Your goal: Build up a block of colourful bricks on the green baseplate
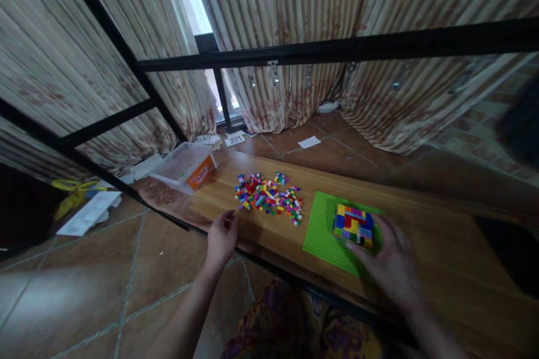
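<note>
A block built of multicoloured toy bricks (pixel 353 225) sits on a green studded baseplate (pixel 320 224). My right hand (pixel 391 261) is around its right side, thumb at the near edge and fingers at the far right corner. A loose heap of small toy bricks (pixel 267 195) lies on the wooden board to the left of the baseplate. Just beside the heap's near left edge, my left hand (pixel 222 234) has its fingers curled together. Whatever may be between those fingertips is too small to make out.
A clear plastic box (pixel 183 168) with an orange label stands at the left end of the wooden tabletop (pixel 438 235). Black metal bars (pixel 295 55) cross in front of striped curtains. Papers lie on the tiled floor, and a dark flat object (pixel 509 249) is at the right.
</note>
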`<action>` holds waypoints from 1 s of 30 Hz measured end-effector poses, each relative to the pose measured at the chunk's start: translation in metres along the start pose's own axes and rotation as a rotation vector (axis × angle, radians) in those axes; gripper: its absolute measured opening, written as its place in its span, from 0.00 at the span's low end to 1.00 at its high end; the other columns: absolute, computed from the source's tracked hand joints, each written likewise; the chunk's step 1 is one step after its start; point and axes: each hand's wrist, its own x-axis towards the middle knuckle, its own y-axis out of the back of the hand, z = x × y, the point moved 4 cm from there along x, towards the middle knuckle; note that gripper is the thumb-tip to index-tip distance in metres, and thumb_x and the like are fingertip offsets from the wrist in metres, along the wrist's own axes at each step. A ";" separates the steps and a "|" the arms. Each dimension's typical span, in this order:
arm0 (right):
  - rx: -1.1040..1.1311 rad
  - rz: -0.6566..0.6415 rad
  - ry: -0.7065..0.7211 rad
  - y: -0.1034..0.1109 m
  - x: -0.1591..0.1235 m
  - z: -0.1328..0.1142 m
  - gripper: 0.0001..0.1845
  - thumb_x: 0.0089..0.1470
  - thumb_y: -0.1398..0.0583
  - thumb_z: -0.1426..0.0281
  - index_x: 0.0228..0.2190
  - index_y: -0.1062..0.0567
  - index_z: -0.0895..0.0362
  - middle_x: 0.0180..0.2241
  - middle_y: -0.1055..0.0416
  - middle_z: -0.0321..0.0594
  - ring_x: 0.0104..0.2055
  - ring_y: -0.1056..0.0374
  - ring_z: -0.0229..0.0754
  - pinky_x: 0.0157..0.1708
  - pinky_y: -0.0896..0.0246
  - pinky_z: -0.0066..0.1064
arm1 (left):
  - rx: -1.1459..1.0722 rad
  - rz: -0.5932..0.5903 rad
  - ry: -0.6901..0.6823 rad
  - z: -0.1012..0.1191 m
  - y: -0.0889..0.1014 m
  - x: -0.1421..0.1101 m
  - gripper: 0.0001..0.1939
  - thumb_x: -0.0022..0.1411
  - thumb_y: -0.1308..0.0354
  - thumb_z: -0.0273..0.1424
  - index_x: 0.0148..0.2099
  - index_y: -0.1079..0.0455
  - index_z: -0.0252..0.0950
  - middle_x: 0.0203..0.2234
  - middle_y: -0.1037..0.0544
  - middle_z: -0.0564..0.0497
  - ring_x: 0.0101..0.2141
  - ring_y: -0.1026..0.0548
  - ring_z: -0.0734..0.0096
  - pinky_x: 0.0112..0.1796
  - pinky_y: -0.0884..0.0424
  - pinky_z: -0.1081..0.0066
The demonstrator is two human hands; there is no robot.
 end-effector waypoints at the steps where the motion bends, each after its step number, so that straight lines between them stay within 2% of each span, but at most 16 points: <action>1: -0.012 -0.046 0.048 -0.003 0.009 0.002 0.44 0.45 0.38 0.48 0.59 0.39 0.54 0.57 0.40 0.52 0.57 0.42 0.60 0.53 0.46 0.50 | 0.004 0.015 -0.007 -0.003 0.000 0.006 0.17 0.57 0.48 0.34 0.48 0.29 0.36 0.36 0.23 0.47 0.32 0.25 0.68 0.38 0.27 0.67; 6: 0.009 -0.280 0.219 -0.023 0.042 0.020 0.49 0.37 0.32 0.53 0.60 0.39 0.52 0.56 0.37 0.52 0.55 0.40 0.63 0.51 0.46 0.51 | 0.003 0.049 -0.065 -0.009 -0.013 0.032 0.20 0.57 0.45 0.30 0.52 0.32 0.35 0.43 0.26 0.43 0.40 0.25 0.65 0.42 0.28 0.65; 10: 0.007 -0.408 0.230 -0.035 0.047 0.033 0.51 0.35 0.32 0.57 0.61 0.41 0.49 0.52 0.33 0.48 0.50 0.35 0.60 0.45 0.41 0.50 | 0.018 0.045 -0.101 -0.007 -0.024 0.050 0.21 0.57 0.45 0.29 0.54 0.33 0.35 0.46 0.26 0.42 0.46 0.27 0.61 0.47 0.29 0.61; 15: 0.042 -0.424 0.243 -0.038 0.040 0.037 0.50 0.35 0.31 0.59 0.60 0.39 0.47 0.52 0.33 0.51 0.50 0.34 0.59 0.45 0.39 0.47 | -0.011 -0.011 -0.094 -0.009 -0.036 0.065 0.22 0.58 0.47 0.27 0.56 0.35 0.34 0.44 0.24 0.43 0.45 0.26 0.62 0.48 0.30 0.62; 18: 0.032 -0.444 0.265 -0.038 0.035 0.035 0.51 0.35 0.30 0.58 0.61 0.40 0.47 0.53 0.33 0.51 0.50 0.34 0.60 0.45 0.39 0.48 | -0.048 0.007 -0.065 -0.015 -0.039 0.073 0.21 0.59 0.48 0.27 0.56 0.35 0.34 0.43 0.23 0.44 0.42 0.25 0.65 0.46 0.29 0.64; 23: 0.008 -0.356 0.303 -0.028 0.029 0.026 0.48 0.37 0.32 0.53 0.60 0.39 0.47 0.53 0.33 0.50 0.50 0.34 0.61 0.45 0.38 0.49 | 0.017 0.026 -0.025 -0.011 -0.036 0.096 0.23 0.60 0.49 0.27 0.57 0.36 0.31 0.46 0.24 0.41 0.43 0.25 0.66 0.44 0.28 0.68; 27: -0.006 -0.314 0.221 -0.013 0.021 0.017 0.43 0.46 0.38 0.50 0.61 0.42 0.49 0.55 0.35 0.48 0.52 0.34 0.59 0.47 0.37 0.48 | 0.252 -0.084 -0.003 0.004 -0.036 0.130 0.24 0.61 0.50 0.27 0.61 0.39 0.32 0.51 0.26 0.42 0.44 0.25 0.68 0.43 0.29 0.73; 30: 0.000 -0.335 0.155 -0.005 0.012 0.011 0.40 0.51 0.42 0.49 0.61 0.43 0.50 0.57 0.36 0.46 0.53 0.35 0.60 0.49 0.37 0.49 | 0.318 -0.169 -0.019 0.014 -0.042 0.157 0.21 0.62 0.50 0.26 0.57 0.33 0.35 0.47 0.23 0.45 0.42 0.24 0.70 0.44 0.31 0.74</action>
